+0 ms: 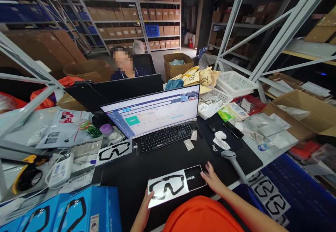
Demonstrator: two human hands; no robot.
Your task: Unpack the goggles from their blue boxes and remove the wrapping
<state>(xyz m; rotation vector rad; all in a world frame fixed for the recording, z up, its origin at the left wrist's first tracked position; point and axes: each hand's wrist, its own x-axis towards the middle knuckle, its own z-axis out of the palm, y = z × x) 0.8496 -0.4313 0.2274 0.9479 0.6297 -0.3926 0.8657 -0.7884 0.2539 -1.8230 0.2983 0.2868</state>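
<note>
My left hand (150, 196) grips the left end of a white sunglasses box (168, 186), whose sleeve is printed with black wraparound glasses. From the sleeve's right end sticks out a black inner tray (195, 177) with white lettering. My right hand (210, 178) is at the outer end of that tray, fingers spread, with one fingertip at its edge. A similar printed box (114, 152) lies left of the keyboard (168, 137). Blue boxes (86, 209) with glasses pictures stand at the lower left.
A monitor (154, 111) stands ahead, with a co-worker (126, 64) behind it. Right of the keyboard are small white packets (188, 144), a scanner (233, 162), a mouse (213, 128) and a phone (233, 129). A blue crate (301, 179) with printed boxes sits low on the right.
</note>
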